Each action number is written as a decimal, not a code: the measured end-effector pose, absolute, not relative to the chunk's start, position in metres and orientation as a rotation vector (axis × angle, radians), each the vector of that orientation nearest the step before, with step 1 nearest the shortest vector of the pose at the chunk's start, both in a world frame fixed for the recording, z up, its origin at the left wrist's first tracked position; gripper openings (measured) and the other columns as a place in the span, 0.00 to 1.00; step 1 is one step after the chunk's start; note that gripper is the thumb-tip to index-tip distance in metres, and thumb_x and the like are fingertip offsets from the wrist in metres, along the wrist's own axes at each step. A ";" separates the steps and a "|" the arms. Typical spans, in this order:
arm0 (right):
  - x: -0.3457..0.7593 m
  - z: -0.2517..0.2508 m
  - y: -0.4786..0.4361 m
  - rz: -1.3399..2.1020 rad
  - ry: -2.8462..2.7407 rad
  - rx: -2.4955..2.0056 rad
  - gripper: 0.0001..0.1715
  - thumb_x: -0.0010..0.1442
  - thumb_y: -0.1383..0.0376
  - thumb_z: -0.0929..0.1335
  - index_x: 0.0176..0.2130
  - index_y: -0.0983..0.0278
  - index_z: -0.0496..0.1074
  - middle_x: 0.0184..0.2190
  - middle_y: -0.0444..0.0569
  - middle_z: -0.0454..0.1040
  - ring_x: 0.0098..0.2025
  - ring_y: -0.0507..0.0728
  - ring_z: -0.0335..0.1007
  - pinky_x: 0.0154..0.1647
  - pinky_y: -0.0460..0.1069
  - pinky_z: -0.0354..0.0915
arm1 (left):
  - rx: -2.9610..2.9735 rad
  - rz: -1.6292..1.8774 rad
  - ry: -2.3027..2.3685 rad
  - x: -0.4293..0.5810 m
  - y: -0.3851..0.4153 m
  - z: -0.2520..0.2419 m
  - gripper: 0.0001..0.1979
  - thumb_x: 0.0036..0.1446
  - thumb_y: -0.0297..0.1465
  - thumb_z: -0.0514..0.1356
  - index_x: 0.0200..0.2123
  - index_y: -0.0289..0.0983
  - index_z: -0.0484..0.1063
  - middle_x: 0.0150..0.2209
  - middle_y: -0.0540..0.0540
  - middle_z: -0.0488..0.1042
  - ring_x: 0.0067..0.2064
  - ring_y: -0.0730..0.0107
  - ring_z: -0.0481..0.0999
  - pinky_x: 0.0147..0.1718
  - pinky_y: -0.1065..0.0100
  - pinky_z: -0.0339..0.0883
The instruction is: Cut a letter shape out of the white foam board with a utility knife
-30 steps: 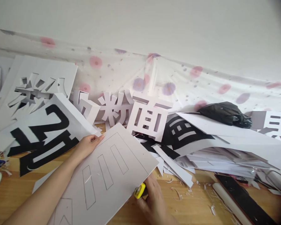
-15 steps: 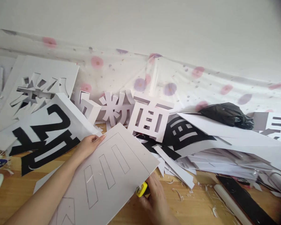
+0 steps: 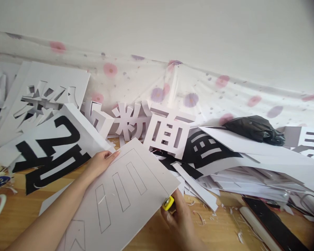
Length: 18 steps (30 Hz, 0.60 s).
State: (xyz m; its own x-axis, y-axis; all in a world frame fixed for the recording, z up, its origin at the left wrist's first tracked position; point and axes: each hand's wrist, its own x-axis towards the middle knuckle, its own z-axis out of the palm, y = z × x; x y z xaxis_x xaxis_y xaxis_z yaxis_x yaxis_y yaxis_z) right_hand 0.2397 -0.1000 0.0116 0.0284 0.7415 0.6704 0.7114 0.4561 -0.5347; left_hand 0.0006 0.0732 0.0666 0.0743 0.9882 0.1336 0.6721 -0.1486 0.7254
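My left hand [image 3: 106, 162] grips the upper left edge of a white foam board [image 3: 143, 174], its thumb on the face. Pencilled outlines of several slanted bars and part of another shape show on the board, which is tilted above the table. My right hand [image 3: 181, 216] is closed around a yellow and black utility knife [image 3: 169, 203], held close to the board's right edge near the corner. I cannot make out the blade clearly. Left of the board lies a white sheet with a black printed character [image 3: 54, 139].
Cut-out foam characters, one a white box-like character [image 3: 166, 134], stand along the back. On the right are stacked white sheets [image 3: 251, 174], a black plastic bag [image 3: 255, 129] and a long black bar [image 3: 272, 223]. Foam shavings litter the wooden table [image 3: 214, 233].
My right hand and the utility knife have moved up and to the right along the board's edge, toward its corner. My left hand keeps its grip; the view has shifted slightly.
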 end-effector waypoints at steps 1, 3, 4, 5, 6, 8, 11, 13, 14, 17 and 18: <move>0.239 0.013 -0.101 0.042 -1.710 -1.240 0.17 0.49 0.72 0.61 0.41 0.61 0.63 0.34 0.47 0.68 0.34 0.56 0.65 0.33 0.50 0.62 | 1.877 0.861 1.635 0.001 0.073 0.066 0.24 0.48 0.53 0.53 0.17 0.39 0.58 0.17 0.53 0.59 0.23 0.68 0.62 0.22 0.71 0.49; 0.236 0.017 -0.103 0.034 -1.777 -1.181 0.16 0.48 0.72 0.61 0.40 0.60 0.64 0.35 0.48 0.68 0.35 0.56 0.65 0.33 0.50 0.62 | 1.881 0.861 1.618 0.001 0.073 0.066 0.23 0.48 0.53 0.52 0.18 0.39 0.59 0.17 0.53 0.60 0.23 0.68 0.62 0.23 0.71 0.49; 0.234 0.019 -0.103 0.024 -1.813 -1.158 0.16 0.48 0.72 0.62 0.39 0.60 0.64 0.35 0.48 0.68 0.35 0.57 0.65 0.34 0.50 0.63 | 1.882 0.861 1.614 0.001 0.073 0.066 0.23 0.48 0.53 0.52 0.18 0.39 0.60 0.17 0.53 0.60 0.23 0.68 0.62 0.23 0.71 0.50; 0.232 0.021 -0.103 0.009 -1.839 -1.141 0.16 0.47 0.73 0.62 0.37 0.60 0.64 0.34 0.48 0.68 0.36 0.57 0.65 0.34 0.50 0.63 | 1.883 0.862 1.610 0.001 0.073 0.066 0.23 0.48 0.53 0.52 0.18 0.39 0.60 0.17 0.53 0.60 0.23 0.68 0.62 0.23 0.71 0.50; 0.230 0.022 -0.103 -0.009 -1.851 -1.132 0.15 0.47 0.73 0.62 0.36 0.60 0.64 0.33 0.47 0.68 0.35 0.57 0.65 0.34 0.50 0.63 | 1.883 0.865 1.608 0.001 0.074 0.066 0.23 0.48 0.53 0.52 0.18 0.39 0.60 0.17 0.53 0.60 0.23 0.68 0.62 0.23 0.71 0.50; 0.229 0.021 -0.101 -0.041 -1.846 -1.134 0.15 0.46 0.74 0.61 0.36 0.60 0.63 0.33 0.48 0.68 0.35 0.57 0.64 0.33 0.50 0.63 | 1.882 0.866 1.612 0.001 0.074 0.066 0.23 0.48 0.53 0.53 0.17 0.39 0.59 0.17 0.54 0.59 0.23 0.69 0.61 0.22 0.71 0.49; 0.231 0.018 -0.099 -0.077 -1.829 -1.146 0.16 0.48 0.73 0.61 0.38 0.60 0.63 0.34 0.48 0.68 0.35 0.57 0.64 0.32 0.50 0.63 | 1.878 0.856 1.612 0.001 0.075 0.065 0.23 0.48 0.53 0.53 0.18 0.39 0.59 0.17 0.53 0.59 0.23 0.69 0.61 0.22 0.71 0.49; 0.233 0.016 -0.098 -0.093 -1.827 -1.145 0.16 0.48 0.73 0.62 0.39 0.60 0.62 0.33 0.48 0.68 0.35 0.56 0.64 0.32 0.49 0.62 | 1.878 0.855 1.613 0.000 0.074 0.065 0.23 0.48 0.53 0.53 0.18 0.39 0.59 0.17 0.54 0.58 0.22 0.69 0.61 0.22 0.71 0.49; 0.233 0.016 -0.098 -0.103 -1.822 -1.143 0.16 0.48 0.73 0.62 0.39 0.60 0.62 0.33 0.48 0.68 0.34 0.56 0.64 0.32 0.49 0.62 | 1.881 0.859 1.614 0.000 0.074 0.065 0.23 0.48 0.53 0.53 0.18 0.39 0.58 0.17 0.54 0.58 0.22 0.69 0.60 0.22 0.71 0.49; 0.233 0.019 -0.098 -0.124 -1.810 -1.152 0.17 0.47 0.74 0.61 0.39 0.61 0.62 0.33 0.48 0.68 0.34 0.56 0.65 0.32 0.49 0.62 | 1.891 0.869 1.617 0.000 0.074 0.065 0.24 0.47 0.53 0.53 0.17 0.39 0.56 0.17 0.54 0.55 0.22 0.70 0.59 0.22 0.71 0.48; 0.232 0.020 -0.099 -0.129 -1.803 -1.155 0.17 0.47 0.74 0.61 0.39 0.61 0.62 0.33 0.48 0.68 0.34 0.56 0.65 0.32 0.49 0.62 | 1.892 0.869 1.614 0.000 0.075 0.064 0.24 0.47 0.53 0.53 0.17 0.39 0.56 0.17 0.54 0.55 0.22 0.70 0.59 0.22 0.71 0.48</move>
State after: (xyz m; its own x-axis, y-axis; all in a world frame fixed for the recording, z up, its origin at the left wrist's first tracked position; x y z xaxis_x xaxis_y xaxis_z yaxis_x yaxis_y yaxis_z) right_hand 0.2319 -0.0988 0.0200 -0.0959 0.6479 0.7557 0.7489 0.5471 -0.3740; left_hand 0.0002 0.0749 0.0642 0.0926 0.9849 0.1461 0.6642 -0.1704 0.7279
